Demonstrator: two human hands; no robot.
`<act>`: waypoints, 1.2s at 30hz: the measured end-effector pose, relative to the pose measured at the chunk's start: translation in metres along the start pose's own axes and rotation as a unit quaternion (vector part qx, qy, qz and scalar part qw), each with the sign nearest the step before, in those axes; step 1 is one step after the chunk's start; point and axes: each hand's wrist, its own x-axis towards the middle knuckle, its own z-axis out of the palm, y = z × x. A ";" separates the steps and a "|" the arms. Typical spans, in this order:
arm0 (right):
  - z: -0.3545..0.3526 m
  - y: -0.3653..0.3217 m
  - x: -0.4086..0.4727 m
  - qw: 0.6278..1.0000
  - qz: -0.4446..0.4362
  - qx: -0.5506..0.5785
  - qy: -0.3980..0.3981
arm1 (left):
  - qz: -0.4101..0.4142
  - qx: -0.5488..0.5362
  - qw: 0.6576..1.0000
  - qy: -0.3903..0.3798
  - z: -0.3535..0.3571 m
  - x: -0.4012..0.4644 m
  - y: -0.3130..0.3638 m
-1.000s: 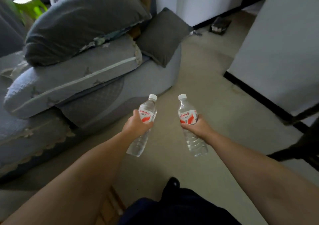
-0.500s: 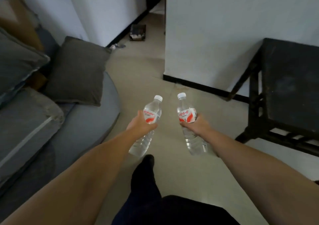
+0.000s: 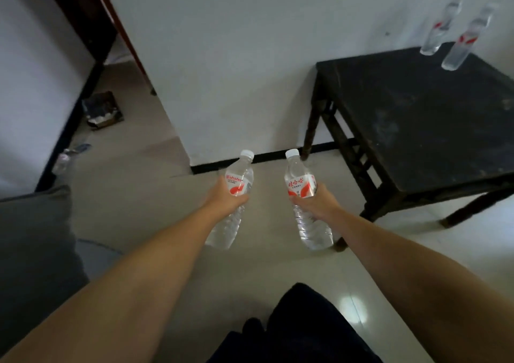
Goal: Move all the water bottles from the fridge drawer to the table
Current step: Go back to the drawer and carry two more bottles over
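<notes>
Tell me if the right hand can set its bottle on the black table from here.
Probably not yet: the right hand grips its bottle short of the black table, though nothing blocks the near edge.

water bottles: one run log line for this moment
left hand: holds water bottle | right hand: holds water bottle | black table: two bottles standing | phase: carrying

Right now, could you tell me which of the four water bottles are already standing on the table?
The two blurred bottles at the black table's far right corner. The other two are in the left hand and right hand.
</notes>
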 end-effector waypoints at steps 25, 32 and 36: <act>-0.262 -0.052 0.236 0.964 0.100 0.102 0.225 | 0.184 0.140 0.951 -0.206 0.193 0.302 0.321; -0.326 -0.038 0.276 0.942 0.104 0.142 0.285 | 0.256 0.200 0.907 -0.269 0.263 0.364 0.401; -0.365 -0.037 0.309 0.913 0.126 0.172 0.348 | 0.297 0.211 0.882 -0.298 0.305 0.403 0.464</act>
